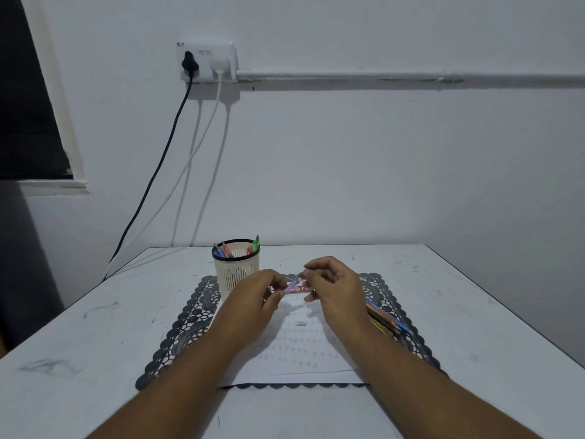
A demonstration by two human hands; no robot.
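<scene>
Pen (292,284) held above paper (294,359), long axis slanting from left hand (256,299) up toward right hand (332,289). Left fingers curled round lower end; right thumb and forefinger pinched upper end. Both equally near.

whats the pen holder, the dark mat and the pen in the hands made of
The pen holder looks like moulded plastic, matte cream with a black rim, judging by its even vertical slots. The mat is probably soft plastic or vinyl cut in a lace pattern with scalloped edges, though it could be fabric. The pen, pinched by the left hand and right hand, seems to be translucent purple plastic.
</scene>
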